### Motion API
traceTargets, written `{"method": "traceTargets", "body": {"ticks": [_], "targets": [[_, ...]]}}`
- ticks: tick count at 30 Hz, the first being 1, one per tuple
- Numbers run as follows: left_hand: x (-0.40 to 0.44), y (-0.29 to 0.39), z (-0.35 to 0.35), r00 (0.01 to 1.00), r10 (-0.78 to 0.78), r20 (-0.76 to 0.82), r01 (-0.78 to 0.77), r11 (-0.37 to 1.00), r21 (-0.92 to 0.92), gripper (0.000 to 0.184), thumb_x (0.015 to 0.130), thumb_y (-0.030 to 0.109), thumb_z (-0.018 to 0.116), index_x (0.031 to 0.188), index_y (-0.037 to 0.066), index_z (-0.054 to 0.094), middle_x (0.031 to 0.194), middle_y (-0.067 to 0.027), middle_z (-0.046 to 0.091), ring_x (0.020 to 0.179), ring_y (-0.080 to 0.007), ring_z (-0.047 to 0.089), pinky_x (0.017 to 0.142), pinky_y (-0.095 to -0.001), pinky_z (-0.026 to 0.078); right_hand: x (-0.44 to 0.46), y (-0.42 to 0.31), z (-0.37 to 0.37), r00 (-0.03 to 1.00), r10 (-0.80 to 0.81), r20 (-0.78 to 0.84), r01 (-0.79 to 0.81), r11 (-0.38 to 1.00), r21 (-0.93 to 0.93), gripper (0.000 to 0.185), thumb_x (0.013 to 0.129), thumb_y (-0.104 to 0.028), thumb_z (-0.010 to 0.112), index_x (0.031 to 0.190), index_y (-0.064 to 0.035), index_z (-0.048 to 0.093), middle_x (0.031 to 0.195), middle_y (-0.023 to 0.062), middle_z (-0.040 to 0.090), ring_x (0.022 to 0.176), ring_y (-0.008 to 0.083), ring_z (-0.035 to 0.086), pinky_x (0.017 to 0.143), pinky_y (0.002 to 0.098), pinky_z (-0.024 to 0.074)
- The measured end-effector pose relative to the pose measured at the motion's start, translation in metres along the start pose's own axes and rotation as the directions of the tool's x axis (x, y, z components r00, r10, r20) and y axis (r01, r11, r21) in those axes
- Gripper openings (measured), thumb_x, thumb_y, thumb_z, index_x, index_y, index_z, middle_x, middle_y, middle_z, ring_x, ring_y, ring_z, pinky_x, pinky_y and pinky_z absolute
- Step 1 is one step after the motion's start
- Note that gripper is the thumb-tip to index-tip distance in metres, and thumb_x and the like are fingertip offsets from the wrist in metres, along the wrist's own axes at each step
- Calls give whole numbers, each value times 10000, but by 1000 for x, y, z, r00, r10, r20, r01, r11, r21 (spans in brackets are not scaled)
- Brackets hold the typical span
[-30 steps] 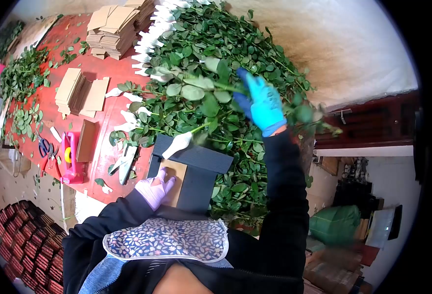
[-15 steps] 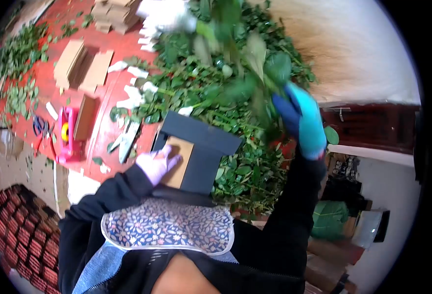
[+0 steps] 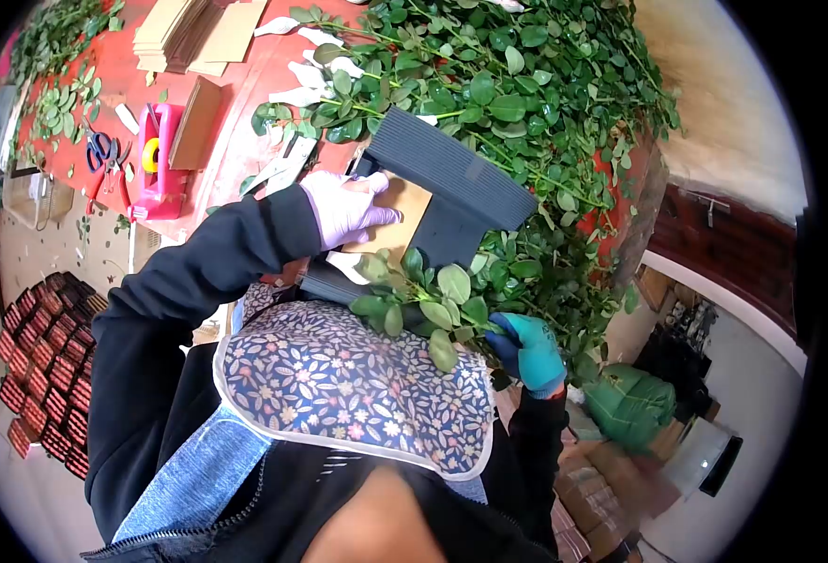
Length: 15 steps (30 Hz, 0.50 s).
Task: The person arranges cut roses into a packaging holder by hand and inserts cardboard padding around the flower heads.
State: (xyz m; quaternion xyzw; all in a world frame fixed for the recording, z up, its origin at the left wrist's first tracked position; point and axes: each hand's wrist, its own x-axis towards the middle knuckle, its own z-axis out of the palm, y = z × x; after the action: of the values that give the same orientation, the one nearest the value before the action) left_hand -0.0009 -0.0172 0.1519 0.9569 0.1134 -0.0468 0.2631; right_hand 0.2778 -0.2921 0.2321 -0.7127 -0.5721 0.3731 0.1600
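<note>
My left hand (image 3: 343, 208), in a light purple glove, lies with its fingers apart on a brown cardboard piece (image 3: 402, 223) on the dark ribbed holder (image 3: 451, 169). My right hand (image 3: 524, 349), in a teal and blue glove, is closed round the stem of a leafy rose (image 3: 447, 305) at the holder's near side. The rose's white-wrapped head (image 3: 349, 266) points left, just below my left hand. Many leafy stems (image 3: 526, 103) lie beyond the holder, some with white-wrapped heads (image 3: 301, 94).
On the red table (image 3: 245, 113) stand a pink tape dispenser (image 3: 159, 169), blue-handled scissors (image 3: 101, 150) and stacked cardboard pieces (image 3: 170, 33). White-handled shears (image 3: 282, 169) lie beside the holder. Stacked red bundles (image 3: 48, 366) are at lower left.
My right hand has come down towards my body with a rose, from above the leafy pile. The view has shifted, and my left hand stays at the cardboard.
</note>
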Motion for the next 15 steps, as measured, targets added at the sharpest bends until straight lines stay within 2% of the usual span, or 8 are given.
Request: {"method": "traceTargets", "body": {"ticks": [1, 2, 6, 9, 11, 12, 13, 15], "targets": [[-1, 1, -2, 995, 83, -61, -81, 996, 35, 472, 895, 322, 629, 1360, 282, 558, 1245, -126, 523, 793, -300, 671, 673, -390, 567, 1, 1, 2, 1000, 1, -3, -1, 1000, 2, 253, 789, -61, 759, 1029, -23, 691, 862, 165, 694, 751, 342, 662, 661, 375, 519], [1, 1, -6, 996, 35, 78, -33, 999, -27, 594, 853, 399, 673, 1405, 248, 516, 1342, -155, 484, 878, -313, 668, 748, -410, 561, 2, 1, 3, 1000, 18, 10, -18, 1000, 1, 251, 786, -63, 756, 1025, -28, 690, 851, 163, 686, 741, 344, 657, 648, 388, 508], [-10, 3, -18, 999, 37, 15, -36, 998, -56, 757, 747, 473, 756, 1409, 212, 499, 1365, -154, 484, 943, -314, 658, 753, -412, 550, 11, -3, 5, 998, 6, 66, 4, 989, -147, 236, 825, -172, 719, 1028, -55, 688, 895, 152, 679, 806, 351, 641, 694, 424, 485], [-10, 11, -8, 999, -16, -41, 13, 997, -81, 743, 724, 429, 771, 1383, 196, 519, 1345, -139, 510, 913, -315, 665, 747, -425, 545, 16, 7, 12, 981, 73, 182, -22, 962, -270, 317, 842, -256, 701, 1086, -56, 672, 1000, 141, 693, 939, 354, 639, 830, 429, 477], [-13, 25, -18, 996, -83, 43, 87, 989, -119, 716, 730, 332, 748, 1367, 122, 499, 1340, -194, 475, 1009, -341, 625, 833, -448, 526, 15, 11, 4, 977, -116, 182, 170, 933, -317, 354, 785, -154, 757, 1114, -58, 665, 993, 156, 696, 904, 356, 662, 791, 415, 526], [-13, 28, -15, 995, -95, 24, 96, 992, -85, 721, 730, 321, 747, 1371, 115, 490, 1340, -197, 474, 1013, -342, 623, 833, -447, 525, 16, -10, -17, 964, -83, 252, 159, 942, -296, 385, 807, -197, 756, 1152, -62, 652, 1034, 160, 697, 947, 363, 663, 834, 428, 531], [-12, 31, -15, 994, -106, 12, 106, 993, -48, 726, 730, 311, 745, 1375, 108, 482, 1340, -200, 474, 1017, -344, 621, 833, -446, 524, 23, -31, -41, 973, 20, 231, 28, 979, -202, 380, 816, -211, 758, 1149, -57, 659, 960, 159, 708, 855, 319, 689, 749, 387, 545], [-10, 36, -18, 993, -110, 51, 113, 992, -59, 716, 729, 288, 745, 1362, 80, 482, 1343, -211, 474, 1043, -351, 613, 846, -447, 521, 71, -58, -84, 983, -182, -31, 156, 910, -383, 321, 837, -127, 696, 1144, -40, 656, 896, 127, 686, 755, 274, 641, 683, 384, 495]]}}
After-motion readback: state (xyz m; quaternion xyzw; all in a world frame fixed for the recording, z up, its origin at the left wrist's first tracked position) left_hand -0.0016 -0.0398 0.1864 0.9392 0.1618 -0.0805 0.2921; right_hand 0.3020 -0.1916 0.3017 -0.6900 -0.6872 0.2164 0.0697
